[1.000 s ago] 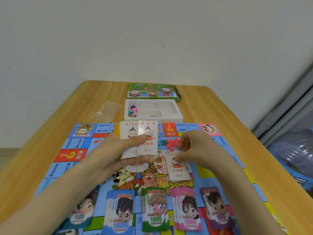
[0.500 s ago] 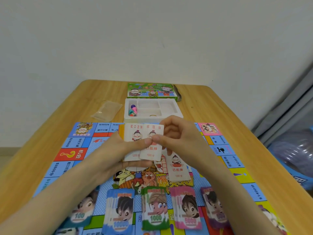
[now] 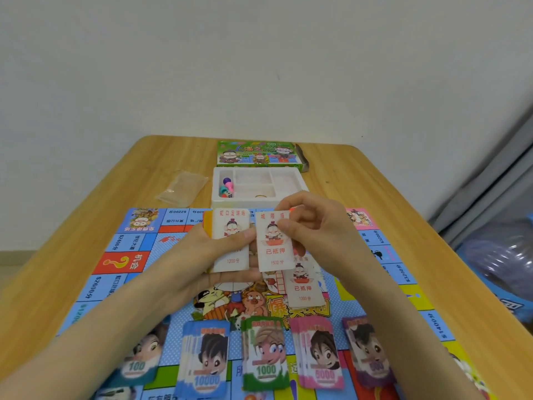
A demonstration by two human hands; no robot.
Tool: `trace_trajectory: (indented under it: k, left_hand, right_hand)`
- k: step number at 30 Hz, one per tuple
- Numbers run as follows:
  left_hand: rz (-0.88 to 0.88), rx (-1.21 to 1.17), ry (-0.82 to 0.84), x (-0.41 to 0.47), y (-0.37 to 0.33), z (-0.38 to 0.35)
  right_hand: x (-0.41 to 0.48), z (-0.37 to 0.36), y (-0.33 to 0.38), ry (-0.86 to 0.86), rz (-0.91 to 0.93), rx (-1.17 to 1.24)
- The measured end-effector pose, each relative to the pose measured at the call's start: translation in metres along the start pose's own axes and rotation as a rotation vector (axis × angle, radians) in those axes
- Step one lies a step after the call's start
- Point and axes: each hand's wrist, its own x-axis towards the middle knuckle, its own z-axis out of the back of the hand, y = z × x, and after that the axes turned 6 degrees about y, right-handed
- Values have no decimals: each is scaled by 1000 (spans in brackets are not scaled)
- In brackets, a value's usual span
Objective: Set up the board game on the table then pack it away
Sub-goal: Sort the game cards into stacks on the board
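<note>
Left hand (image 3: 199, 255) is gripping a stack of property cards (image 3: 230, 243), thumb lying across the top card. Right hand (image 3: 320, 226) is pinching a single card (image 3: 274, 252) just beside that stack, above the game board (image 3: 124, 261). A small card pile (image 3: 304, 288) is lying on the board's middle, under the right hand. Money stacks (image 3: 265, 356) are sitting in a row along the board's near edge. Beyond the board, a white tray (image 3: 245, 202) holding coloured pawns (image 3: 227, 184) is sitting in front of the box lid (image 3: 258, 154). A clear bag (image 3: 181, 187) is lying left of the tray on the wooden table (image 3: 375, 183).
</note>
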Motion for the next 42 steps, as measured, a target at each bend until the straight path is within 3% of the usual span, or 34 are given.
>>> trace_trajectory:
  k: [7, 12, 29, 34, 38, 42]
  left_hand:
    - [0, -24, 1, 0, -1, 0]
    - [-7, -7, -1, 0, 0, 1]
    - [4, -4, 4, 2, 1, 2]
    - [87, -76, 64, 6, 1, 5]
    - [179, -310, 154, 6, -2, 8]
    - [167, -495, 287, 3, -1, 12]
  right_hand:
    - [-5, 34, -4, 185, -324, -204]
    - [-4, 36, -9, 243, -392, -371]
    - [2, 27, -23, 215, -401, -545]
    - [1, 25, -24, 182, -408, -623]
    - [2, 20, -22, 22, -243, -592]
    - [3, 10, -15, -16, -75, -446]
